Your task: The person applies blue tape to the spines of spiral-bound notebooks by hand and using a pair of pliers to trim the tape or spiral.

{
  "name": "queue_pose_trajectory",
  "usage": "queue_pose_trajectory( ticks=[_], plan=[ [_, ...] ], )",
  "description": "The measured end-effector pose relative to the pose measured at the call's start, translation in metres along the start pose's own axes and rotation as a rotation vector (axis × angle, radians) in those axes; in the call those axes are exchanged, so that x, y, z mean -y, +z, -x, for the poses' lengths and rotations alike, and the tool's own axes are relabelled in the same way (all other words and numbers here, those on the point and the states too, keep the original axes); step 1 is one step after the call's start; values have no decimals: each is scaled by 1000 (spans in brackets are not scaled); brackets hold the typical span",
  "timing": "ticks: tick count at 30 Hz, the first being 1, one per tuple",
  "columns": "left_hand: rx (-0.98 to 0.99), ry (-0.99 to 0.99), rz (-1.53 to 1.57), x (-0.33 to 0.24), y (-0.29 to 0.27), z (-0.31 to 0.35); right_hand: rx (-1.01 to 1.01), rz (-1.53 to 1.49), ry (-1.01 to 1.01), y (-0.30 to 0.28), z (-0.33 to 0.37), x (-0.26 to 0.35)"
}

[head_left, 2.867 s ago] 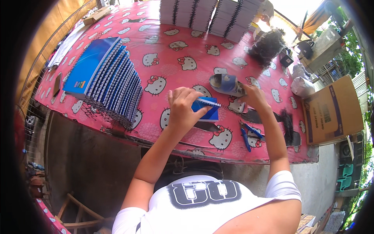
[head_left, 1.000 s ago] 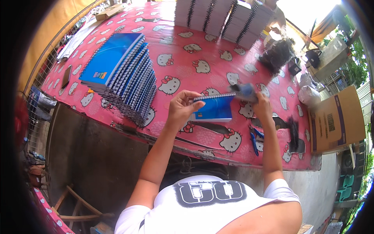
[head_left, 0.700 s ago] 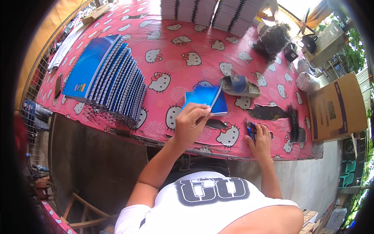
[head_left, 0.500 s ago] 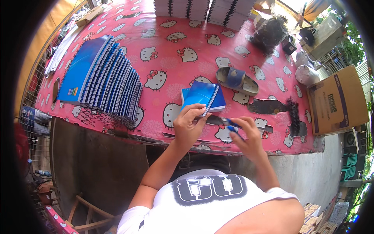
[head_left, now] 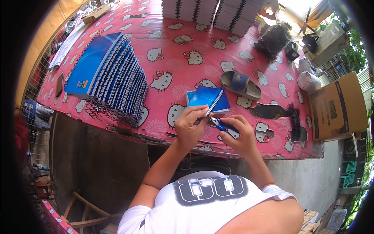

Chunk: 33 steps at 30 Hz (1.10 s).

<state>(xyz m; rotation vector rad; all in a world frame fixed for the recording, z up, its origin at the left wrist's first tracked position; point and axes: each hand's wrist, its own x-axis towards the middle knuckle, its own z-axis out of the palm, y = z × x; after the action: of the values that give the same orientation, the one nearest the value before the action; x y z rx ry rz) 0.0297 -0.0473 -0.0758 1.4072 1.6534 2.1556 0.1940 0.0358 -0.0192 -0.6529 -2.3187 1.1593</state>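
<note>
A small blue spiral-bound notebook (head_left: pixel 208 97) lies near the front edge of the pink table, its coil running slantwise along its right side. My left hand (head_left: pixel 190 125) pinches the near end of that coil at the notebook's corner. In my right hand (head_left: pixel 242 134) is a pair of blue-handled pliers (head_left: pixel 222 128), their jaws at the coil's near end. Fingers partly hide the jaws, so whether they touch the wire is unclear. Other blue and white sheets or a second notebook (head_left: pixel 190 94) show beneath the notebook.
To the left rises a tall stack of blue spiral notebooks (head_left: pixel 101 64). A slipper (head_left: pixel 240 84) lies beyond the notebook, with a bundle of black coils (head_left: pixel 295 121) farther right. White bound stacks (head_left: pixel 233 17) stand at the back; a cardboard box (head_left: pixel 337 107) is at the right.
My right hand has brought the pliers left, up to the notebook coil's near end. My left hand keeps its pinch there. The whole view has shifted slightly.
</note>
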Motion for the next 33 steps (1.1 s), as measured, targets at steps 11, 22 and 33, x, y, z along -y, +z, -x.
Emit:
queue_pose_trajectory(
  ticks=[11, 22, 33],
  plan=[
    [-31, 241, -61, -3, -24, -27, -88, 382, 43, -30, 34, -52],
    [-273, 528, -437, -131, -98, -59, -2, -111, -859, 9, -123, 113],
    [-794, -199, -265, -94, -195, -149, -211, -441, -538, 141, -259, 164]
  ],
)
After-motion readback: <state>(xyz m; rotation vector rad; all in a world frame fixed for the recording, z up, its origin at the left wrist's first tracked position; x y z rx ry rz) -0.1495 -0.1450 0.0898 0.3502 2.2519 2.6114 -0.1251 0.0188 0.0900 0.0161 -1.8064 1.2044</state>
